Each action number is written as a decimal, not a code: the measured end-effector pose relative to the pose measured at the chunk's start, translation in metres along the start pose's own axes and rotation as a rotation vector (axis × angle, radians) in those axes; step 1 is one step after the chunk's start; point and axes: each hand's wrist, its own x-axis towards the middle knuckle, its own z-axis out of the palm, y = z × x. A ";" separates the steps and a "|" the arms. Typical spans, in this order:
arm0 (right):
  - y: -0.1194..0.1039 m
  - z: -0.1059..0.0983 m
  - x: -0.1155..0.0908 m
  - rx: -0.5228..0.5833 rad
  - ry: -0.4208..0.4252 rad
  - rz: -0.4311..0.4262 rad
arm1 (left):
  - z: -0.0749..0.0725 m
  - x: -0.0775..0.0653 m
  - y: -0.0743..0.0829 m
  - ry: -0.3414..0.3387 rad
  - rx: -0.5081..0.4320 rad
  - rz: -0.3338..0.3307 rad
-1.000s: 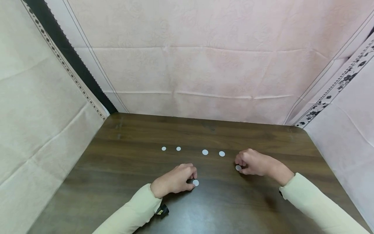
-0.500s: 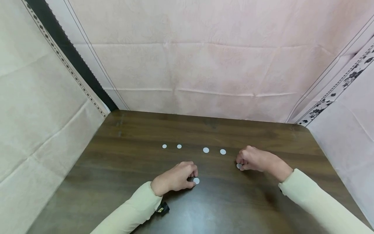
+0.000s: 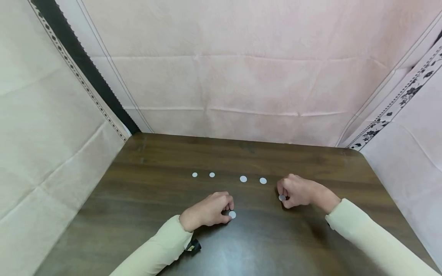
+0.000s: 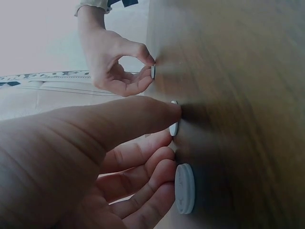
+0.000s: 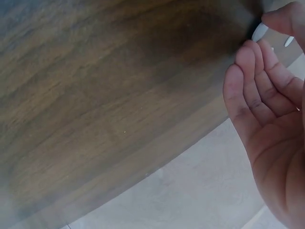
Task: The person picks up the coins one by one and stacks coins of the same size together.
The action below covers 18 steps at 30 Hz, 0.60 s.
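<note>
In the head view my left hand is low over the table, its thumb and index finger pinching a small white disc by the edge. The left wrist view shows this disc at the thumb tip, by the tabletop. A thicker-looking white disc stands out beside the other curled fingers there. Farther right, my right hand pinches another white disc between thumb and fingertips. That disc shows edge-on in the right wrist view, close to the wood.
Several more white discs lie in a row beyond the hands, two at left and two nearer the right hand. The brown wooden table ends against a pale cloth behind and at both sides.
The right wrist has shifted slightly left, and its thumb and finger sit a little differently around the disc. The left hand and the row of discs have not visibly moved.
</note>
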 end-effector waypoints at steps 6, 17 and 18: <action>-0.005 0.003 0.000 0.008 0.051 -0.037 | 0.001 0.000 0.000 0.011 0.004 0.007; -0.016 0.004 0.012 0.004 0.060 -0.035 | 0.001 -0.001 0.001 0.008 -0.010 0.001; -0.016 0.004 0.013 0.004 0.058 -0.033 | 0.002 -0.001 0.002 0.007 -0.012 -0.002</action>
